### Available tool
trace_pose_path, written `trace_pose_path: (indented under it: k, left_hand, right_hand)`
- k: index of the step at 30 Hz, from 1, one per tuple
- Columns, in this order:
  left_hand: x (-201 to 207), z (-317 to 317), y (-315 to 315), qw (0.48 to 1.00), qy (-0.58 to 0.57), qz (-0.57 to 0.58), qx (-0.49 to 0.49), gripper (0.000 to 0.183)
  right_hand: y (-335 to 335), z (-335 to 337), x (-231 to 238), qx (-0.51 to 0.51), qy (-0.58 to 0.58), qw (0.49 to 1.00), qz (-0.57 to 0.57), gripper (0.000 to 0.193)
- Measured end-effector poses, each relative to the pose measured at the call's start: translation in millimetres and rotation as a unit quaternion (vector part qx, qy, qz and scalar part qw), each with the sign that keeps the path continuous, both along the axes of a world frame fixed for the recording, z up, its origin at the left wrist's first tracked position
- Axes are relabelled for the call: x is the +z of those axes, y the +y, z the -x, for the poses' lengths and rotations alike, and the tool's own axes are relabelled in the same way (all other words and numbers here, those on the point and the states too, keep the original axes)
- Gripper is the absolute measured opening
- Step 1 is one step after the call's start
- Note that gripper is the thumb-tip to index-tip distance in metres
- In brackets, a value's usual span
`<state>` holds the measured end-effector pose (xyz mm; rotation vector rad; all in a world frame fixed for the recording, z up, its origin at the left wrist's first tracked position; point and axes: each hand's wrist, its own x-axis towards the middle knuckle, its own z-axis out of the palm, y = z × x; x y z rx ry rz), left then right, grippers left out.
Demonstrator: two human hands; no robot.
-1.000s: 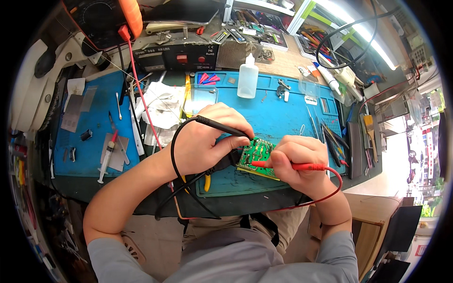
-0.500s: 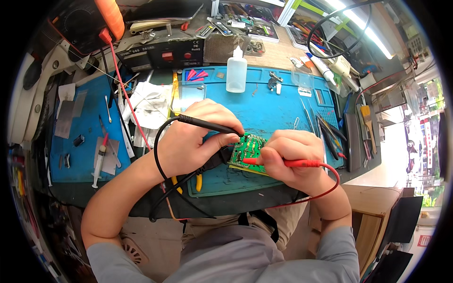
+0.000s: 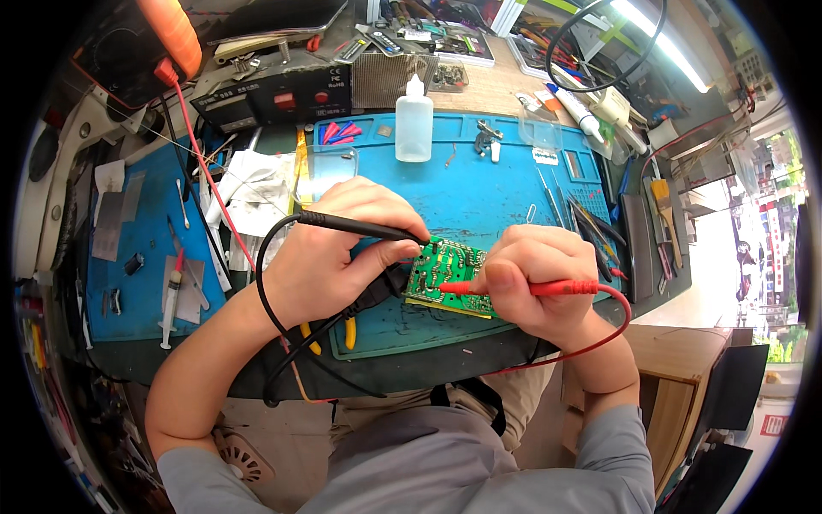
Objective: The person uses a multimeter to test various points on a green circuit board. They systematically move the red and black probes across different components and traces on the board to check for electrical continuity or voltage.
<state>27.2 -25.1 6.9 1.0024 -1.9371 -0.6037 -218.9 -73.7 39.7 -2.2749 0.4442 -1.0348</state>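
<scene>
A green circuit board lies between my two hands, its soldered side facing up. My left hand is closed around a black test probe, whose tip end reaches the board's upper left corner. In my closed right hand is a red test probe, its front pointing left over the lower middle of the board. Whether either tip touches the solder is too small to tell. The black lead loops down past my left wrist. A red lead curves under my right forearm.
A blue work mat covers the bench. A clear squeeze bottle stands behind the board. Yellow-handled pliers lie near the front edge. At left are a syringe and an orange multimeter; hand tools lie at right.
The red probe's tip has moved across the board, and my right hand sits slightly further right. My view has shifted a little. Both probes stay in my hands.
</scene>
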Motion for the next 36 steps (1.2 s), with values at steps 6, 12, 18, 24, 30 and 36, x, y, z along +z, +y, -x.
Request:
trace_pose_path:
  k: [6, 12, 18, 24, 30, 36]
  left_hand:
    - [-1.5, -0.6, -0.6, 1.000, -0.006, 0.009, -0.001, 0.016]
    - [0.7, -0.2, -0.5, 1.000, -0.009, -0.001, -0.001, 0.016]
    - [4.0, 0.5, 1.0, 1.000, -0.012, -0.012, 0.003, 0.016]
    - [3.5, 0.8, -0.4, 1.000, -0.012, -0.009, 0.004, 0.016]
    - [5.1, 1.0, 0.2, 1.000, -0.015, -0.026, 0.005, 0.016]
    - [6.8, 1.9, -0.2, 0.999, -0.019, -0.027, 0.011, 0.015]
  right_hand:
    - [-0.6, -1.8, -1.5, -0.016, 0.007, 1.000, 0.014, 0.027]
    - [-1.4, -1.7, -1.6, -0.016, 0.007, 1.000, 0.015, 0.027]
    - [-2.3, -3.3, -2.9, 0.002, -0.004, 1.000, 0.012, 0.025]
    - [-1.5, -4.1, -2.7, 0.004, -0.005, 1.000, 0.011, 0.022]
    - [-2.5, -5.3, -5.4, 0.001, -0.010, 1.000, 0.018, 0.023]
    - [-3.2, -4.1, -4.2, 0.001, -0.011, 1.000, 0.014, 0.025]
